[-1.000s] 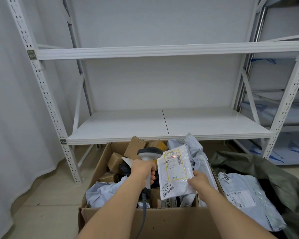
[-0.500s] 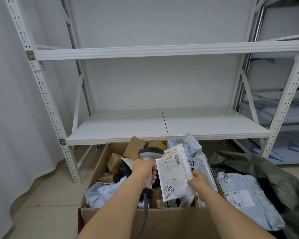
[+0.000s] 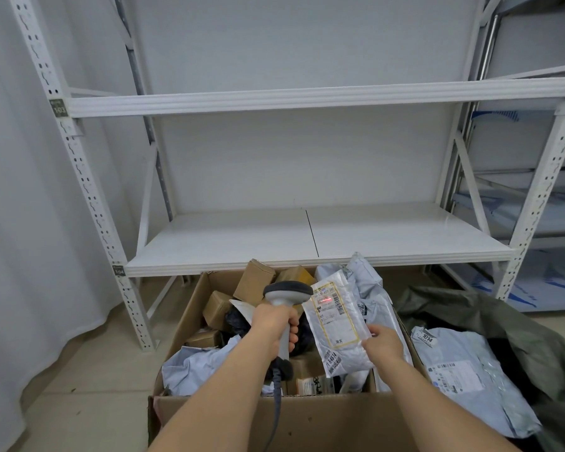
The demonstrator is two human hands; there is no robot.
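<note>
Left hand (image 3: 274, 324) grips scanner (image 3: 286, 296) handle; right hand (image 3: 383, 345) pinches white mailer (image 3: 338, 324) at its right edge. Mailer held between hands, above the cardboard box (image 3: 307, 419), red dot on label.

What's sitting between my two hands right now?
In the head view, the white mailer the right hand pinches fills most of the gap; beside the left hand, which grips the scanner, a dark bag in the carton shows.

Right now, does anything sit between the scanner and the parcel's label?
Nothing visible does. The left hand aims the scanner at the parcel in the right hand, and red light falls on the label.
</note>
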